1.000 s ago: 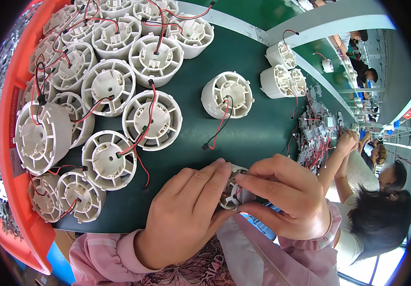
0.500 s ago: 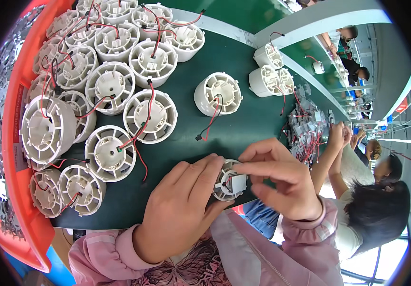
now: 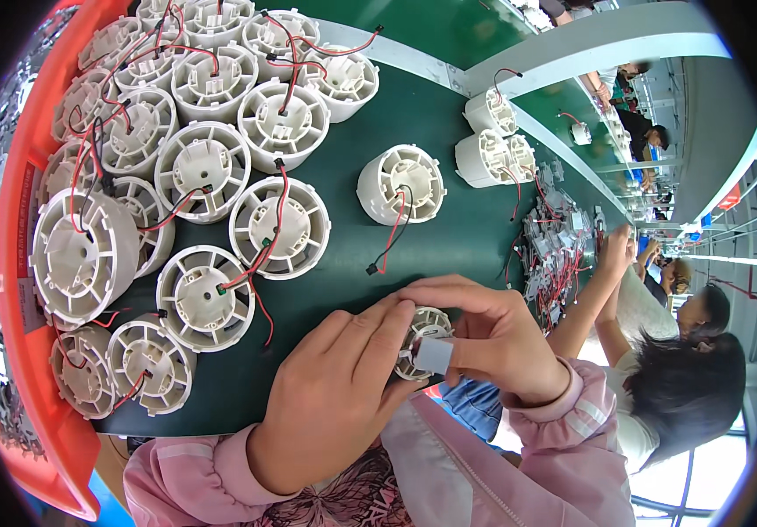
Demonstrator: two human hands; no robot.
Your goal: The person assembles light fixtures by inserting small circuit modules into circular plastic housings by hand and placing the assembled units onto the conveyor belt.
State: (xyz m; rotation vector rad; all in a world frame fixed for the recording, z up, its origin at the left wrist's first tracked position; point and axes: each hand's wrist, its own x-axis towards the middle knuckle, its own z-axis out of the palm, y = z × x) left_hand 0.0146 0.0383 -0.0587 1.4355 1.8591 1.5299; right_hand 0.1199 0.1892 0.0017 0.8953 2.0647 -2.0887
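My left hand is wrapped round the side of a small round white plastic housing with spokes, held at the table's near edge. My right hand reaches over from the other side. Its thumb presses a small pale square plate against the open face of the housing. The index finger arches across the housing's far rim. Whether the plate sits inside the housing or only leans on it is hard to tell. Farther off, beyond both hands, stands a single white housing with red and black wires.
Many similar wired housings crowd the green table's left. An orange bin holding shiny metal pieces borders it. Several housings and a heap of small wired parts lie to the right, near a co-worker's arms.
My right thumb has come down onto the square plate, and its fingers have closed in over the housing. The plate now tilts differently. The view has shifted slightly.
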